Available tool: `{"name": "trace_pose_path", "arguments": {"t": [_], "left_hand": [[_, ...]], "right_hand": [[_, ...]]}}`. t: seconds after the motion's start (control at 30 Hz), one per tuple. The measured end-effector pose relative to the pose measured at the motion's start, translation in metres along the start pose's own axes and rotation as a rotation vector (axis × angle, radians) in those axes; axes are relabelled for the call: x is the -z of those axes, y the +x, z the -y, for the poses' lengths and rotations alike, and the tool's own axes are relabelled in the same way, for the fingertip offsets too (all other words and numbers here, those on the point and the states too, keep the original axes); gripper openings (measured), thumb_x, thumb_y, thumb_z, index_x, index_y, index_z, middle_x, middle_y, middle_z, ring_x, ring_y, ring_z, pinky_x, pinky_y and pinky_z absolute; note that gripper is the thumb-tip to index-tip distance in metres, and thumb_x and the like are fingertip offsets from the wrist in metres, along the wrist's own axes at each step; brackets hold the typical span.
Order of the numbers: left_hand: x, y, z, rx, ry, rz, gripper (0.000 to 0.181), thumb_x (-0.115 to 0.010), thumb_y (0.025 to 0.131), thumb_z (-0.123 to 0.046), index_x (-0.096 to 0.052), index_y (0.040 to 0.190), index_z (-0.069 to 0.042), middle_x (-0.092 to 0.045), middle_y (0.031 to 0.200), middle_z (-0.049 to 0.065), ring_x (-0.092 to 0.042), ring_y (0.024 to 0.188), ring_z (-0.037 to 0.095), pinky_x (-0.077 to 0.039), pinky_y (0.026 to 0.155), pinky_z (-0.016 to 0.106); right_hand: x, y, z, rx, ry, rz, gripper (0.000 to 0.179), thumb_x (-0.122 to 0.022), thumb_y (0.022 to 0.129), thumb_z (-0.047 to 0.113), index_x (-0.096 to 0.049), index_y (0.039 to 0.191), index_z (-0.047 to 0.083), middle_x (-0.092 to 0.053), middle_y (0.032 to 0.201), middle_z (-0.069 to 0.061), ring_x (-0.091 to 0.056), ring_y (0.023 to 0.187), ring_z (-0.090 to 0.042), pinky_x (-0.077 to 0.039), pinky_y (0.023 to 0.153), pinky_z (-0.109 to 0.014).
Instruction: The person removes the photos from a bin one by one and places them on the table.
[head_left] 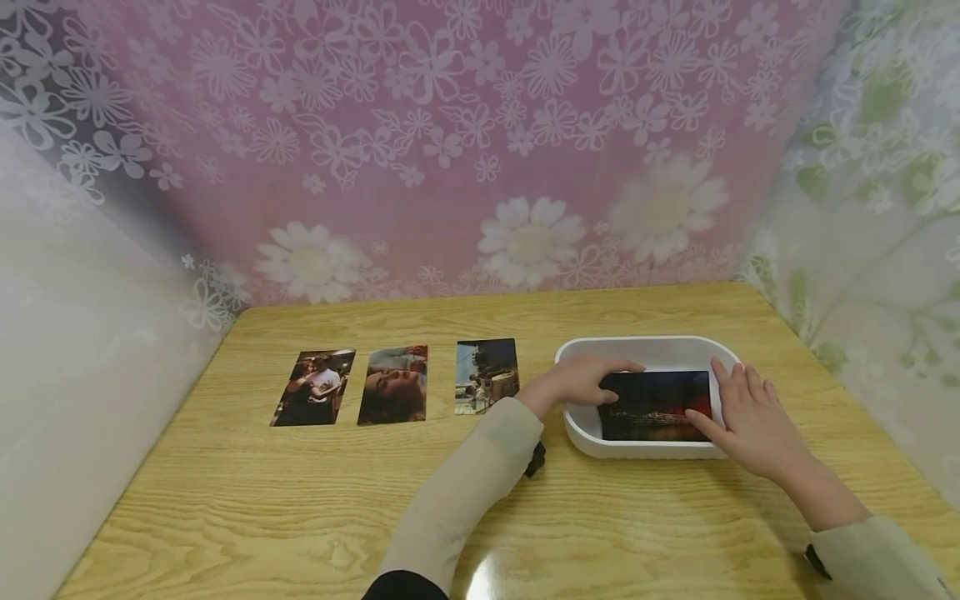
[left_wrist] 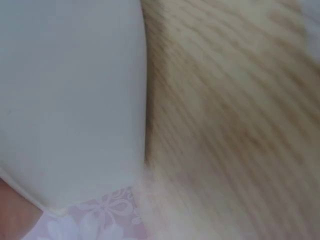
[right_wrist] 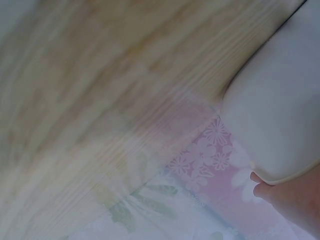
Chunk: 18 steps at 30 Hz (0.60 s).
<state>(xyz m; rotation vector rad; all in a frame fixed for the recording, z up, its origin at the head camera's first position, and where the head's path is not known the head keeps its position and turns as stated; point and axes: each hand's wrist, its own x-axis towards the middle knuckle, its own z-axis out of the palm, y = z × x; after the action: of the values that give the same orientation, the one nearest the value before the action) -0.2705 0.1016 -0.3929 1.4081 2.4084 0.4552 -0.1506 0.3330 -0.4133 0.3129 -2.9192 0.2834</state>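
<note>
A dark photo card (head_left: 652, 417) with a lit skyline lies in the white oval-cornered container (head_left: 637, 451). My left hand (head_left: 573, 383) reaches over the container's left side, its thumb at the card's left edge and a finger stretched along its top edge. My right hand (head_left: 757, 421) rests over the right rim with fingers extended, its thumb laid on the card's right part. The left wrist view shows the container's outer wall (left_wrist: 70, 100) with a bit of hand (left_wrist: 17, 212) at the rim. In the right wrist view, fingers (right_wrist: 265, 187) touch the rim.
Left of the container, three photo cards lie in a row on the wooden table (head_left: 262, 500): a couple (head_left: 315, 388), a face in profile (head_left: 393, 385) and an outdoor scene (head_left: 486, 375). A flowered pink backdrop (head_left: 450, 150) stands behind the table, with pale walls at both sides.
</note>
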Motion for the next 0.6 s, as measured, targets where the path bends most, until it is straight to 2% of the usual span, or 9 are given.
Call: {"name": "trace_pose_path", "arguments": {"t": [0.07, 0.17, 0.3, 0.4, 0.5, 0.6], "left_hand": [[0.001, -0.001, 0.001, -0.014, -0.043, 0.005, 0.054, -0.051, 0.090, -0.016, -0.031, 0.138, -0.029, -0.035, 0.136, -0.011, -0.035, 0.051, 0.009, -0.033, 0.067, 0.018], [0.002, -0.001, 0.002, -0.039, -0.082, 0.011, 0.051, -0.049, 0.091, -0.010, -0.036, 0.137, -0.027, -0.037, 0.135, -0.009, -0.029, 0.048, 0.008, -0.032, 0.067, 0.017], [0.002, 0.001, 0.005, -0.051, -0.122, 0.012, 0.046, -0.049, 0.090, -0.008, -0.042, 0.133, -0.024, -0.041, 0.133, -0.007, -0.033, 0.050, 0.008, -0.033, 0.065, 0.017], [0.001, 0.000, 0.007, -0.035, -0.206, 0.004, 0.046, -0.048, 0.091, -0.008, -0.042, 0.134, -0.024, -0.040, 0.133, -0.006, -0.041, 0.052, 0.009, -0.036, 0.059, 0.017], [0.001, -0.002, 0.009, -0.038, -0.280, -0.047, 0.046, -0.048, 0.092, -0.008, -0.040, 0.135, -0.022, -0.036, 0.136, -0.004, -0.050, 0.055, 0.008, -0.037, 0.054, 0.018], [0.004, -0.009, 0.011, -0.023, -0.313, -0.131, 0.047, -0.049, 0.091, -0.010, -0.039, 0.135, -0.022, -0.044, 0.129, 0.000, -0.042, 0.047, 0.009, -0.035, 0.051, 0.019]], "right_hand": [[0.000, 0.000, 0.000, -0.001, -0.001, -0.002, 0.085, -0.047, 0.089, 0.045, -0.002, 0.139, -0.008, -0.014, 0.127, -0.047, -0.004, 0.122, -0.053, 0.000, 0.096, -0.059], [0.000, 0.000, 0.000, -0.001, -0.005, -0.006, 0.085, -0.047, 0.088, 0.045, -0.003, 0.139, -0.008, -0.016, 0.126, -0.047, -0.006, 0.121, -0.054, -0.003, 0.095, -0.060], [0.000, 0.001, -0.001, -0.006, -0.001, -0.008, 0.085, -0.047, 0.088, 0.045, -0.004, 0.139, -0.008, -0.016, 0.126, -0.047, -0.007, 0.121, -0.054, -0.002, 0.095, -0.059], [0.000, 0.000, -0.001, -0.012, 0.009, 0.001, 0.085, -0.046, 0.088, 0.045, -0.002, 0.139, -0.007, -0.015, 0.127, -0.046, -0.004, 0.122, -0.053, 0.001, 0.096, -0.059], [0.000, 0.000, -0.001, -0.020, 0.020, 0.015, 0.086, -0.046, 0.089, 0.045, 0.001, 0.139, -0.006, -0.011, 0.129, -0.046, 0.000, 0.123, -0.052, 0.005, 0.096, -0.057], [0.000, -0.001, -0.001, -0.021, 0.023, 0.021, 0.086, -0.045, 0.089, 0.045, 0.002, 0.139, -0.006, -0.010, 0.129, -0.046, 0.002, 0.123, -0.051, 0.007, 0.096, -0.056]]}}
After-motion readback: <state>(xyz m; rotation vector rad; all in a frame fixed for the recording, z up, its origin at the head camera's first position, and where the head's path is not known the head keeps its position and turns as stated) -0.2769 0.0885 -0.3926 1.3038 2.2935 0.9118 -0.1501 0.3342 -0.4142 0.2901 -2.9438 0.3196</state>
